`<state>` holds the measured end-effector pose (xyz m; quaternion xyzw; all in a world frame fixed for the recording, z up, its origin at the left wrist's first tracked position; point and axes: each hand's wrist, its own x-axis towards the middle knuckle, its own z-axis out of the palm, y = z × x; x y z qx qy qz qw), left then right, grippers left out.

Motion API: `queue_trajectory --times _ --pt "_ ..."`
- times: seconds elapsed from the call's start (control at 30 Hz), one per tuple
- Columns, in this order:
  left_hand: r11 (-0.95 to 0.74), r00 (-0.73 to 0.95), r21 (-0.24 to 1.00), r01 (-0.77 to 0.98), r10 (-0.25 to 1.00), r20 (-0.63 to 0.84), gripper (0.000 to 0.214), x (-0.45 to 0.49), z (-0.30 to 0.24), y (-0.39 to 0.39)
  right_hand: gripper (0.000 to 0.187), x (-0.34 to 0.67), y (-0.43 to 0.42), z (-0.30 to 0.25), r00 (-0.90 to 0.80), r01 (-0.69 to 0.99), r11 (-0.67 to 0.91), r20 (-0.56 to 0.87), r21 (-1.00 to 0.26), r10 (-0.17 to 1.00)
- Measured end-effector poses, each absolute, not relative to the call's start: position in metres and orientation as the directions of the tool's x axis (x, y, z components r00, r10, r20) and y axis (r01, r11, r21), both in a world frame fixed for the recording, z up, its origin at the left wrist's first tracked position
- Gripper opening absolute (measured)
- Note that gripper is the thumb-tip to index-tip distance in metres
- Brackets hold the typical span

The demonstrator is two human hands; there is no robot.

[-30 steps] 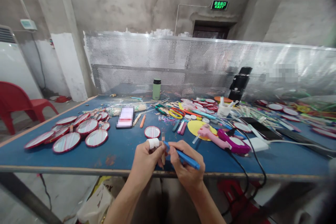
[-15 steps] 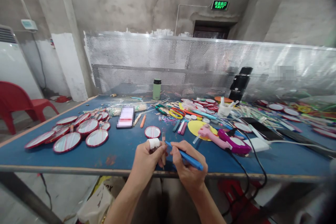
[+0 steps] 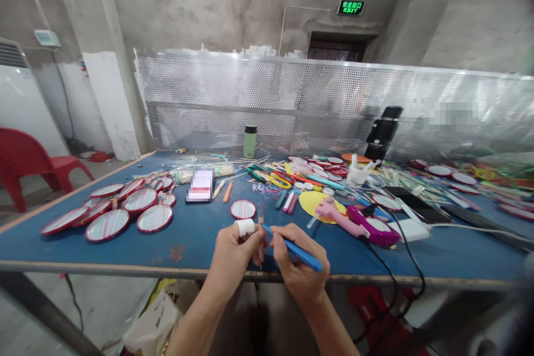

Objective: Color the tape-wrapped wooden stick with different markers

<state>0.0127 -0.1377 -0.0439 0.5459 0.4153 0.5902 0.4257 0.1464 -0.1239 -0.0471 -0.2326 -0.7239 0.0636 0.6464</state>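
At the near edge of the blue table (image 3: 187, 239), my left hand (image 3: 234, 253) pinches a thin wooden stick (image 3: 261, 218) upright; a white bandage wraps one of its fingers. Close beside it, my right hand (image 3: 297, 267) grips a blue pen (image 3: 295, 248) whose tip touches the stick. Both hands are closed. A small round red-rimmed disc (image 3: 242, 209) lies on the table just beyond the stick.
Several red-rimmed discs (image 3: 106, 223) lie at the left. A pink glue gun (image 3: 354, 223) with a black cable sits to the right, among markers, a yellow disc (image 3: 314, 201) and scissors. A green bottle (image 3: 249, 141) stands at the back before a perforated metal screen. A red chair (image 3: 25, 164) stands far left.
Both hands hold their places; the stick and pen shift only slightly.
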Motion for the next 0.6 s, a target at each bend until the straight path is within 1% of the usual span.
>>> queue_trajectory --times 0.13,0.3,0.6 --pt "-0.293 -0.047 0.954 -0.064 0.956 0.291 0.026 0.0132 -0.0427 -0.1385 0.017 0.1461 -0.1238 -0.0467 -0.072 0.258 0.882 0.903 -0.394 0.424" --pt "-0.273 -0.059 0.958 -0.084 0.962 0.268 0.023 0.0142 -0.0417 -0.1391 0.015 0.1458 -0.1242 -0.0473 -0.033 0.289 0.875 0.910 -0.388 0.414" --pt "-0.276 -0.061 0.958 -0.074 0.960 0.272 0.023 0.0139 -0.0414 -0.1391 0.016 0.1451 -0.1241 -0.0480 -0.019 0.297 0.878 0.917 -0.375 0.398"
